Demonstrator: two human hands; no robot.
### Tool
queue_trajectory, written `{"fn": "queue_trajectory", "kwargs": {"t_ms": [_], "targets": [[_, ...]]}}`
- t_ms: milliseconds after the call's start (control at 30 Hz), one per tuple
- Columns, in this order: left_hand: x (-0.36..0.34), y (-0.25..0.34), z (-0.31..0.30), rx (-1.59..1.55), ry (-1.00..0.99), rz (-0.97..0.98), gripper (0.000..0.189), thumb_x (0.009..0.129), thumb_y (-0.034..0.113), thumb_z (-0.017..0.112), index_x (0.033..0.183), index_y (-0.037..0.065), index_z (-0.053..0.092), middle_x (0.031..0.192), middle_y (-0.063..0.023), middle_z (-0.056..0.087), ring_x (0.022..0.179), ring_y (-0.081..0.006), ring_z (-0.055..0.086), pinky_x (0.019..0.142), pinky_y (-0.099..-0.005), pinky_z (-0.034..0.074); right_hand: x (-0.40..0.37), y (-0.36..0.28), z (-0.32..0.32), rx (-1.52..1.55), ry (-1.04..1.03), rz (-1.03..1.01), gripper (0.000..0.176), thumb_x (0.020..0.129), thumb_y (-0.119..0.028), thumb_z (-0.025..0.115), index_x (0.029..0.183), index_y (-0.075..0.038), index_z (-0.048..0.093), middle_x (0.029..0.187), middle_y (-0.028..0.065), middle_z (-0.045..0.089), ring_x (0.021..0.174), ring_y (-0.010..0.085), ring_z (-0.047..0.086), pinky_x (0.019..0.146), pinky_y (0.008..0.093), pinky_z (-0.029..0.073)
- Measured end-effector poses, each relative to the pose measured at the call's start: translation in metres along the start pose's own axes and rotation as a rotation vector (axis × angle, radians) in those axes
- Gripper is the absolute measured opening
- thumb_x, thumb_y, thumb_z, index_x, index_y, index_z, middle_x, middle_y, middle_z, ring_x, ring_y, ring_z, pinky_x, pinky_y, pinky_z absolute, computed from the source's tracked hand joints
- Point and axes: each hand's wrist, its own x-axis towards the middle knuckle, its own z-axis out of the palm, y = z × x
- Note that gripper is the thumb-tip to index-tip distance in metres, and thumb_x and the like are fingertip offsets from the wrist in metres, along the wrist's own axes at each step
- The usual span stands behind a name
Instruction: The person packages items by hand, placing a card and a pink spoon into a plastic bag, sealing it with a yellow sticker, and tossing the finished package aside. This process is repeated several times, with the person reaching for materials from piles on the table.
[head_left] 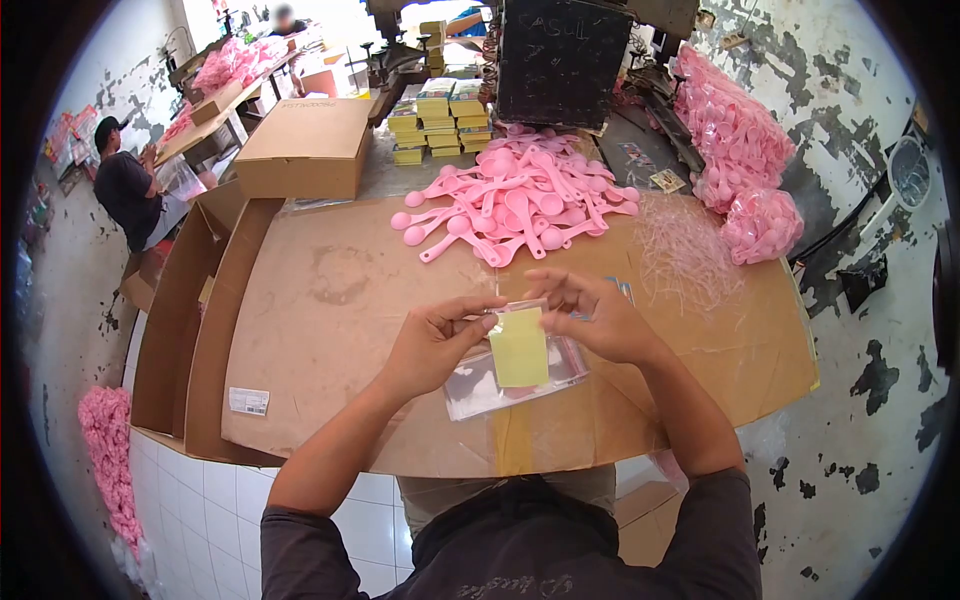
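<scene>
The left hand [437,342] pinched a yellow card [520,352]; the right hand [602,318] was at its other edge, grip unclear. Clear bags [470,393] lay beneath, pink spoons [517,203] beyond.

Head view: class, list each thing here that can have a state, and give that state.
Yellow sheet: held up, clear plastic at its top
Left hand: fingers pinched at the sheet's upper left
Right hand: fingers spread, contact unclear
Clear plastic packaging: lying flat
Pink spoons: heaped loose
Bagged spoons: packed in clear plastic
Cardboard box: closed
Long carton: open-topped
</scene>
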Motion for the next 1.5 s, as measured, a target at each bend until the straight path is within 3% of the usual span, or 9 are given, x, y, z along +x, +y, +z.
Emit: {"fn": "queue_trajectory", "kwargs": {"t_ms": [267, 367, 467, 567, 667, 867, 933, 1133, 1500], "targets": [[-0.001, 0.009, 0.003, 0.014, 0.051, 0.155, 0.031, 0.101, 0.015, 0.069, 0.125, -0.004, 0.065, 0.105, -0.0108, 0.073, 0.092, -0.0139, 0.072, 0.08, -0.0298, 0.061, 0.004, -0.005, 0.0, -0.099, -0.147, -0.031, 0.028, 0.096, -0.005, 0.073, 0.122, 0.004, 0.068, 0.096, 0.0033, 0.071, 0.089, 0.0078, 0.065, 0.078, 0.0252, 0.053], [-0.004, 0.021, -0.026, 0.112, -0.012, -0.049, 0.032, 0.099, 0.018, 0.072, 0.123, -0.002, 0.066, 0.102, -0.0093, 0.072, 0.087, -0.0132, 0.071, 0.073, -0.0302, 0.06, 0.011, -0.002, -0.013, -0.11, -0.061, -0.1, 0.029, 0.096, -0.009, 0.073, 0.121, 0.003, 0.068, 0.1, 0.0068, 0.072, 0.091, 0.0114, 0.067, 0.081, 0.0282, 0.054], [-0.007, 0.039, -0.073, -0.047, 0.435, 0.213, 0.026, 0.101, 0.022, 0.068, 0.119, 0.004, 0.068, 0.103, -0.0043, 0.072, 0.082, -0.0122, 0.069, 0.07, -0.0279, 0.058, 0.011, -0.018, -0.047, -0.649, 0.021, -0.071, 0.034, 0.095, -0.017, 0.073, 0.122, 0.002, 0.069, 0.109, 0.0123, 0.071, 0.1, 0.0223, 0.069, 0.089, 0.0355, 0.055], [-0.011, 0.051, -0.133, -0.418, 0.952, 0.628, 0.043, 0.11, 0.036, 0.047, 0.14, 0.005, 0.056, 0.133, -0.0093, 0.065, 0.126, -0.0205, 0.062, 0.1, -0.0332, 0.053, -0.002, 0.009, -0.085, -0.994, 0.101, -0.141, 0.041, 0.092, -0.025, 0.075, 0.123, 0.001, 0.069, 0.119, 0.0158, 0.068, 0.113, 0.0325, 0.065, 0.099, 0.0408, 0.05], [-0.009, 0.077, -0.109, -0.611, 1.001, 0.654, 0.055, 0.111, 0.042, 0.039, 0.142, -0.002, 0.051, 0.135, -0.0121, 0.064, 0.128, -0.023, 0.061, 0.107, -0.0362, 0.048, -0.01, 0.041, -0.11, -1.09, 0.083, -0.152, 0.045, 0.089, -0.03, 0.076, 0.123, 0.0, 0.07, 0.125, 0.0165, 0.064, 0.121, 0.0348, 0.059, 0.105, 0.0414, 0.046], [0.009, 0.007, -0.031, 0.603, 0.202, 0.197, 0.04, 0.093, 0.013, 0.073, 0.13, 0.004, 0.065, 0.125, -0.0121, 0.065, 0.106, -0.0215, 0.066, 0.089, -0.0335, 0.053, -0.014, 0.051, -0.104, -0.923, 0.119, -0.048, 0.037, 0.086, -0.023, 0.081, 0.112, 0.0, 0.068, 0.112, 0.0144, 0.062, 0.109, 0.0306, 0.059, 0.098, 0.0394, 0.047], [0.007, -0.009, 0.01, 0.869, 0.005, 0.313, 0.054, 0.087, 0.032, 0.079, 0.129, 0.002, 0.064, 0.118, -0.0137, 0.062, 0.107, -0.0241, 0.063, 0.089, -0.0365, 0.051, -0.012, 0.059, -0.104, -0.864, 0.154, -0.073, 0.036, 0.085, -0.021, 0.082, 0.11, 0.0, 0.068, 0.106, 0.013, 0.062, 0.105, 0.0292, 0.06, 0.094, 0.0391, 0.047], [0.0, -0.019, 0.042, 1.244, -0.144, 0.36, 0.079, 0.073, 0.054, 0.079, 0.128, 0.0, 0.064, 0.118, -0.0174, 0.056, 0.113, -0.0321, 0.055, 0.095, -0.0453, 0.045, -0.014, 0.063, -0.099, -0.826, 0.232, -0.136, 0.038, 0.084, -0.022, 0.082, 0.111, 0.001, 0.067, 0.101, 0.0141, 0.063, 0.1, 0.0312, 0.06, 0.092, 0.0401, 0.047], [0.028, -0.023, -0.004, 1.133, 0.119, 0.283, 0.06, 0.077, 0.039, 0.081, 0.12, -0.001, 0.069, 0.112, -0.0167, 0.06, 0.11, -0.0339, 0.058, 0.097, -0.0449, 0.048, -0.004, 0.062, -0.075, -0.805, 0.269, -0.216, 0.033, 0.087, -0.017, 0.078, 0.113, 0.001, 0.067, 0.11, 0.0153, 0.064, 0.106, 0.0317, 0.06, 0.095, 0.041, 0.047]]}}
